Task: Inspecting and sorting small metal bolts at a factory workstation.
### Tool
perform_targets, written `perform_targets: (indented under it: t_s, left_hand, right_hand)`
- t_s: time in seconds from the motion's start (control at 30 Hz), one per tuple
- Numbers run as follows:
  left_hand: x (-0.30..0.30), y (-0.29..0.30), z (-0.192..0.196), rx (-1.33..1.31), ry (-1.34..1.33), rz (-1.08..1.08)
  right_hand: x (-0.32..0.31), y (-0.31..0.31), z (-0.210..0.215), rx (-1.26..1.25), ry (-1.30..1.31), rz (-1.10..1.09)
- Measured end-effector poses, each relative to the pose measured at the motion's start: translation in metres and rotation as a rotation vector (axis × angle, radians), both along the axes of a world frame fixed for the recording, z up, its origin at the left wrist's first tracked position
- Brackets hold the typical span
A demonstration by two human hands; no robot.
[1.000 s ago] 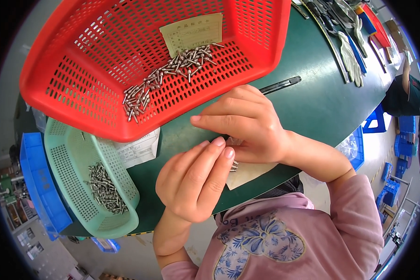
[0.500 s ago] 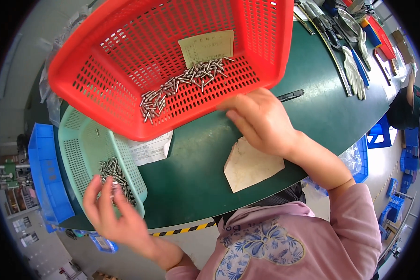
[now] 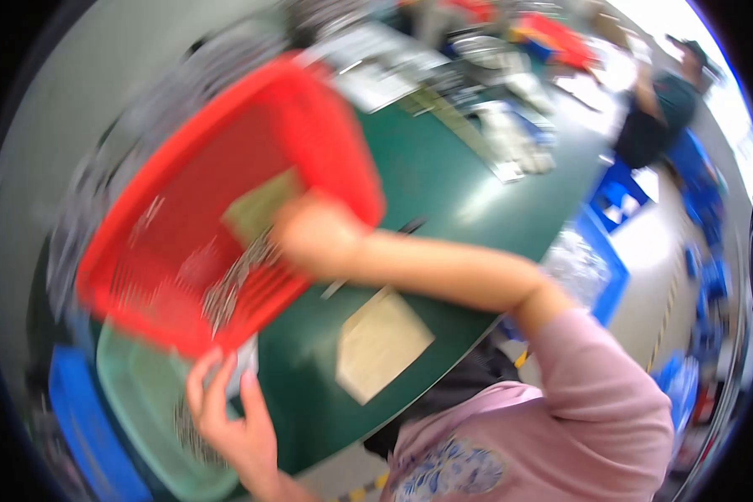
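Observation:
The red plastic basket (image 3: 360, 151) is tilted, with a heap of small slim metal pins (image 3: 230, 293) at its lower side and a yellowish paper card (image 3: 255, 209) behind them. My right hand (image 3: 320, 238) reaches into this basket beside the pins and card. Motion blur smears its fingers, so what they hold cannot be made out. Close to the basket's lower corner is my left hand (image 3: 236, 418), fingers extended and apart, nothing visible between them; whether it touches the rim is unclear. Below the red basket sits a light green basket (image 3: 119, 402) with more metal pieces (image 3: 194, 439).
A beige paper piece (image 3: 383, 345) lies on the green table (image 3: 443, 197) near its front edge. White gloves (image 3: 510, 138) and tools lie farther back. Blue bins (image 3: 84, 427) stand at the left and right. Another person (image 3: 665, 109) is at the far right.
My right hand has moved from outside the red basket's front rim into it. My left hand has left the green basket's pile for the red basket's corner. The whole view has swung.

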State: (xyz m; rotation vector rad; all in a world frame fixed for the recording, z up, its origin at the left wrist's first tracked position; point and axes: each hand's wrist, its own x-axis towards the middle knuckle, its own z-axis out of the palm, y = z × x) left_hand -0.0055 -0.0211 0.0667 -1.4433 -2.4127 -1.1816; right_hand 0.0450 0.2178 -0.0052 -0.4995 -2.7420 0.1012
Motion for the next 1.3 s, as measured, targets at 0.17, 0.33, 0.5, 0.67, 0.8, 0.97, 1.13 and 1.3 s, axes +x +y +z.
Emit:
perform_targets:
  t_s: [0.17,0.33,0.5,0.67,0.8,0.97,1.13,1.3]
  left_hand:
    - [-0.036,0.031,-0.058,0.137,-0.813,0.06]
    - [-0.014,0.048,-0.054,0.417,-1.321,-0.045]
    - [-0.026,0.038,-0.055,0.484,-1.35,-0.063]
    - [-0.027,0.033,-0.052,0.507,-1.282,0.052]
    - [-0.023,0.032,-0.053,0.496,-1.304,0.082]
    - [-0.021,0.029,-0.058,0.471,-1.361,0.064]
    - [-0.024,0.023,-0.064,0.43,-1.383,0.051]
    - [-0.014,0.024,-0.068,0.452,-1.336,0.186]
  right_hand:
    - [0.002,-0.055,0.014,-0.216,0.626,0.3]
    - [0.01,-0.059,0.017,-0.074,0.749,0.349]
    - [-0.007,-0.056,0.015,-0.012,0.78,0.47]
    - [-0.025,-0.022,-0.006,0.058,0.368,0.218]
    - [-0.027,-0.02,-0.012,0.033,0.289,0.199]
    - [-0.021,-0.013,-0.007,0.019,0.194,0.26]
    - [-0.015,-0.015,-0.004,-0.035,0.223,0.293]
    - [-0.001,-0.044,0.03,-0.23,0.438,0.467]
